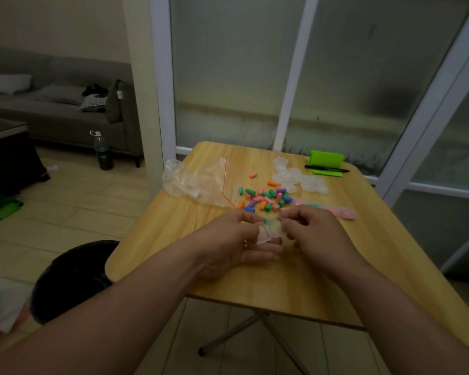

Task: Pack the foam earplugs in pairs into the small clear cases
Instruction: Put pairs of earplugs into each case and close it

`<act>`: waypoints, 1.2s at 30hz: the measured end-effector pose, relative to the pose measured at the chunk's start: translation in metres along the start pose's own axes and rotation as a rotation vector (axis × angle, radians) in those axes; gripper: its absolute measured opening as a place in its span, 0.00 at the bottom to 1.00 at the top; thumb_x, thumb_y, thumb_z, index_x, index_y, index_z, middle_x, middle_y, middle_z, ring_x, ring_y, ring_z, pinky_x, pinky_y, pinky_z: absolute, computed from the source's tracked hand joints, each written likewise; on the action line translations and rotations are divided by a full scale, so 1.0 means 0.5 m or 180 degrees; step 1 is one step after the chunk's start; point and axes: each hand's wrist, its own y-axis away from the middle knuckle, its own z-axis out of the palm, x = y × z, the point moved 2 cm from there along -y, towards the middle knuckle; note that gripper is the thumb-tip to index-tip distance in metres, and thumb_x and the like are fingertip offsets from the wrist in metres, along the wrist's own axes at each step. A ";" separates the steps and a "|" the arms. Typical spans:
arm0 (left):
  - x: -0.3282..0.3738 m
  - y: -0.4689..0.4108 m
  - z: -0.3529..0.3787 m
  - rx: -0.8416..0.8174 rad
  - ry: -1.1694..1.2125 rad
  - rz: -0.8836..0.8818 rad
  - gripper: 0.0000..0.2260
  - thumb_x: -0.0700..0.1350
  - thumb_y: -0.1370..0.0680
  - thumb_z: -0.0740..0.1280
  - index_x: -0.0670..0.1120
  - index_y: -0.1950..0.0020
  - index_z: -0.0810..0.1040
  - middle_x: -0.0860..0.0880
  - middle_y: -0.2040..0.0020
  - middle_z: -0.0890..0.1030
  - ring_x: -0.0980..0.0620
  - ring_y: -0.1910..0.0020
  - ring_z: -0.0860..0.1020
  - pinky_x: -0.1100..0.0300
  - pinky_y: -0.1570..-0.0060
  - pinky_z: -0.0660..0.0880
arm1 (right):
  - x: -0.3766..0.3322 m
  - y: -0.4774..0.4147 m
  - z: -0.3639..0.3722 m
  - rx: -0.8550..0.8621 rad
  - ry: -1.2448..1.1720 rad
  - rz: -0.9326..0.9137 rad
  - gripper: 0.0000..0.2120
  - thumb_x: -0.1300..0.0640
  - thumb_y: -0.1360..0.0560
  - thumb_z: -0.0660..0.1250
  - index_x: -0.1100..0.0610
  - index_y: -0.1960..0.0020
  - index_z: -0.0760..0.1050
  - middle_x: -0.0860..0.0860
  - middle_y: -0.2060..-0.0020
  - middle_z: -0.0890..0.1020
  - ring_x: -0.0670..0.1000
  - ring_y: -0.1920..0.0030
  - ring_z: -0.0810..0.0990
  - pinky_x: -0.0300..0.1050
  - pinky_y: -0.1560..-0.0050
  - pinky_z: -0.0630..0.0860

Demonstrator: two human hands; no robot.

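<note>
The left grip and right grip are pinching one clear case between them, with the loose earplugs lying just beyond, about equally near both.

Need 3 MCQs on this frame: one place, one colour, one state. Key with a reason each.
1. Where does the black marker lie?
A. across the green stand at the far edge of the table
B. on the sofa
C. on the floor

2. What colour is the strip on the plastic bag?
A. blue
B. yellow
C. red

3. The clear case nearest the camera is:
A. lying untouched
B. held between the left hand and the right hand
C. stacked on another case

Key:
1 A, the marker rests on the stand's base.
2 C, a red line runs down the bag.
3 B, both hands grip it.
</note>
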 end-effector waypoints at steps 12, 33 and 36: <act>-0.013 -0.003 0.013 0.0175 -0.0290 -0.0077 0.21 0.58 0.16 0.62 0.44 0.34 0.79 0.47 0.61 0.77 0.52 0.68 0.73 0.61 0.67 0.67 | -0.032 -0.013 0.007 -0.0189 -0.0448 -0.0361 0.07 0.55 0.18 0.70 0.49 0.47 0.87 0.45 0.58 0.87 0.39 0.60 0.82 0.33 0.60 0.75; 0.016 -0.017 -0.028 0.0978 0.0785 0.0258 0.17 0.54 0.13 0.58 0.43 0.34 0.76 0.38 0.43 0.86 0.38 0.47 0.87 0.50 0.57 0.86 | -0.007 -0.075 0.043 -0.0146 0.1580 -0.0310 0.07 0.48 0.23 0.74 0.44 0.46 0.81 0.43 0.53 0.82 0.45 0.51 0.80 0.46 0.49 0.78; 0.017 -0.019 -0.030 0.1090 0.0738 0.0260 0.19 0.54 0.14 0.58 0.42 0.35 0.77 0.39 0.46 0.86 0.43 0.56 0.85 0.53 0.64 0.84 | -0.006 -0.074 0.050 -0.0134 0.1738 -0.0253 0.06 0.50 0.23 0.74 0.46 0.47 0.82 0.44 0.52 0.82 0.46 0.50 0.81 0.48 0.48 0.80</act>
